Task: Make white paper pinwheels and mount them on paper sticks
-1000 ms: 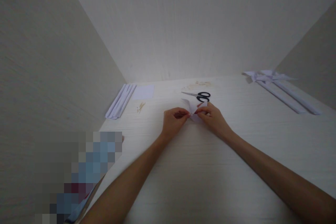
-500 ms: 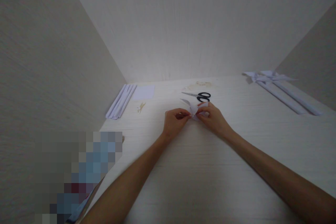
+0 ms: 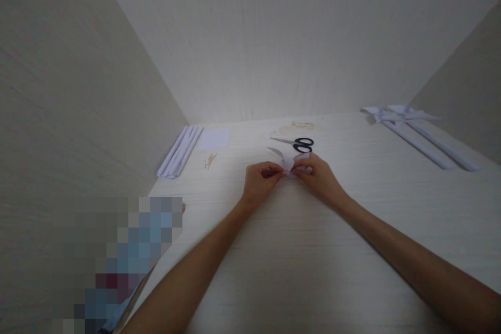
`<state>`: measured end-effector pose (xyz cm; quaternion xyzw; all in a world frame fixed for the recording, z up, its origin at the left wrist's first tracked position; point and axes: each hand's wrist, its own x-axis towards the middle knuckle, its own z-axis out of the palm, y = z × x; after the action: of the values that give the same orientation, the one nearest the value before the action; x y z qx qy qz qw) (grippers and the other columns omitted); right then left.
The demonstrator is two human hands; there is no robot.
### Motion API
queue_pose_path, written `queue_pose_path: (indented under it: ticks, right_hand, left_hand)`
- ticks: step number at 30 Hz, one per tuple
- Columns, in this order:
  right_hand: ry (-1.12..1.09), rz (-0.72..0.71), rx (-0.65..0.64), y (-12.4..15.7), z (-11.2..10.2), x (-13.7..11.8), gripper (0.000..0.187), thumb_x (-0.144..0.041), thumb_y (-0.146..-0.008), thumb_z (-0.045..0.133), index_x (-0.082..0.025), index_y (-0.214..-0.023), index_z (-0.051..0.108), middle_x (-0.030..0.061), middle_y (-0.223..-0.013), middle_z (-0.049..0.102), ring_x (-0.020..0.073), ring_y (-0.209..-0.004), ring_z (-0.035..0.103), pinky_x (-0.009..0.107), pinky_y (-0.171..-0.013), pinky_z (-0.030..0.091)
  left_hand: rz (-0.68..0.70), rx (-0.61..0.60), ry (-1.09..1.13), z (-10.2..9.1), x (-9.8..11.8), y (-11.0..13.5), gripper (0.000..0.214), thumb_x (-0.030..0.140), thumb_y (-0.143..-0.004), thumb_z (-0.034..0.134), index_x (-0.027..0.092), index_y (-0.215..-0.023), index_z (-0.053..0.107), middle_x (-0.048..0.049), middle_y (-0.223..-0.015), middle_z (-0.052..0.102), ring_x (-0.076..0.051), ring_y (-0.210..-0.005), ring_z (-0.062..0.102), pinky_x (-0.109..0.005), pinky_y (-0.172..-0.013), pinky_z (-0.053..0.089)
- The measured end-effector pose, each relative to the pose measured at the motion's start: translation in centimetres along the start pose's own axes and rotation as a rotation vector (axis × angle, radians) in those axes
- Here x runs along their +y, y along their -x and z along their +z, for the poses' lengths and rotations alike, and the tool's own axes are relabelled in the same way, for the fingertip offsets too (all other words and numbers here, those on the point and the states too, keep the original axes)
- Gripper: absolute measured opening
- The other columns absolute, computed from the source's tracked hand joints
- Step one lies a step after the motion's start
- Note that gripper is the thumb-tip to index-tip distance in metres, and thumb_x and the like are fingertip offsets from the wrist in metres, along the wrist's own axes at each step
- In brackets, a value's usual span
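Over the middle of the white table, a small piece of white paper (image 3: 288,159) with curved, bent flaps is pinched between my two hands. My left hand (image 3: 263,180) grips its lower left side, thumb and forefinger pressed together. On the other side my right hand (image 3: 318,175) pinches the paper, its fingers covering part of one flap. Both sets of fingertips nearly meet at the paper's lower middle, and whatever lies between them is too small to make out. Just beyond the paper lie scissors (image 3: 299,143) with black handles, blades pointing left.
Rolled white paper tubes (image 3: 180,151) lie at the left beside a flat white sheet (image 3: 214,138). Several small sticks (image 3: 210,160) lie nearer. Thin beige bands (image 3: 302,126) sit behind the scissors. Two paper pinwheels (image 3: 422,138) on paper tubes rest at the right. Walls enclose the table.
Very little differs. The paper's right flap has shifted slightly at my right fingers, while both hands keep their pinch in nearly the same place.
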<state>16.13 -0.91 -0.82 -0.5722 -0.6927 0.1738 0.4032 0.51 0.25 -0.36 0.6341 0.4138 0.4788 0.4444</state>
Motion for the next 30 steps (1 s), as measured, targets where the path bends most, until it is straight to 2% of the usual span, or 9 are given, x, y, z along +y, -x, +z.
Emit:
queue_pose_path:
  ticks: [8,13,20,24,30]
  right_hand:
    - [-0.035,0.051,-0.001,-0.01,-0.03,0.11,0.009,-0.016,-0.066,0.057,-0.020,-0.067,0.066,0.0040,-0.081,0.058,0.0179,-0.076,0.054,0.030,-0.066,0.042]
    - [-0.017,0.066,0.000,0.00,-0.01,-0.15,0.006,-0.020,-0.065,0.061,-0.019,-0.068,0.067,0.0047,-0.081,0.059,0.0188,-0.077,0.054,0.032,-0.069,0.042]
    - [-0.010,0.058,0.013,0.21,0.03,-0.34,0.012,-0.018,-0.065,0.061,-0.018,-0.077,0.066,0.0053,-0.083,0.059,0.0170,-0.072,0.055,0.030,-0.064,0.044]
    - [0.008,0.013,0.091,0.57,0.25,-0.26,0.011,-0.016,-0.066,0.059,-0.017,-0.076,0.064,0.0036,-0.078,0.057,0.0136,-0.062,0.054,0.027,-0.055,0.044]
    - [0.098,-0.065,0.144,0.89,0.61,-0.55,0.007,-0.015,-0.069,0.056,-0.018,-0.067,0.062,0.0032,-0.073,0.053,0.0143,-0.062,0.052,0.027,-0.054,0.042]
  left_hand:
    - [-0.015,-0.003,0.006,-0.02,-0.03,-0.09,0.004,0.016,-0.057,0.066,0.014,-0.060,0.062,-0.0027,-0.062,0.066,-0.014,-0.058,0.062,-0.026,-0.059,0.050]
    - [-0.007,0.002,-0.009,-0.02,-0.08,-0.13,0.006,0.017,-0.056,0.067,0.015,-0.059,0.063,-0.0028,-0.062,0.066,-0.014,-0.058,0.062,-0.027,-0.059,0.051]
    - [-0.025,0.027,-0.017,-0.03,-0.12,-0.18,0.009,0.019,-0.057,0.067,0.014,-0.061,0.062,-0.0028,-0.062,0.065,-0.014,-0.058,0.062,-0.025,-0.057,0.050]
    - [-0.042,0.039,-0.012,-0.03,0.02,-0.25,0.010,0.019,-0.056,0.067,0.013,-0.061,0.062,-0.0027,-0.063,0.065,-0.014,-0.058,0.061,-0.025,-0.057,0.050]
    - [-0.061,0.034,-0.012,-0.04,0.17,-0.19,0.008,0.018,-0.057,0.067,0.014,-0.061,0.061,-0.0022,-0.063,0.064,-0.013,-0.058,0.061,-0.024,-0.057,0.050]
